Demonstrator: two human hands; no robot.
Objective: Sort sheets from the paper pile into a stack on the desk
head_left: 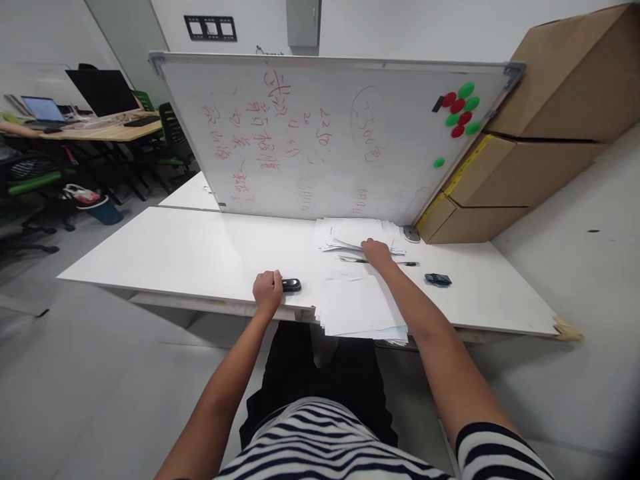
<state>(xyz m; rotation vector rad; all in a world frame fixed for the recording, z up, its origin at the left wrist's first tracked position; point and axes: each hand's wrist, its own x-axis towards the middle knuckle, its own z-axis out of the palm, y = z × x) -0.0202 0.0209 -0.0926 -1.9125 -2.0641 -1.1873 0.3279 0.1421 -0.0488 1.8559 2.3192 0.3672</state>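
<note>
My left hand (269, 291) is closed around one end of a black stapler (292, 285) near the front edge of the white table. At the back pile of paper (350, 230), my right hand (377, 254) pinches the edge of some sheets, which lift slightly at the front. Between the two piles lies a dark pen (411, 264), partly covered by my right wrist. A second stack of paper (363, 307) is nearer to me and overhangs the table's front edge. To the right of my forearm rests a small dark packet-like object (438, 280).
Behind the table (175, 243) leans a whiteboard (320, 140) with red writing and round magnets. Cardboard boxes (540, 167) are stacked at the right against the wall. Far left, a person's arm (20, 129) rests by a laptop (44, 109) on a desk.
</note>
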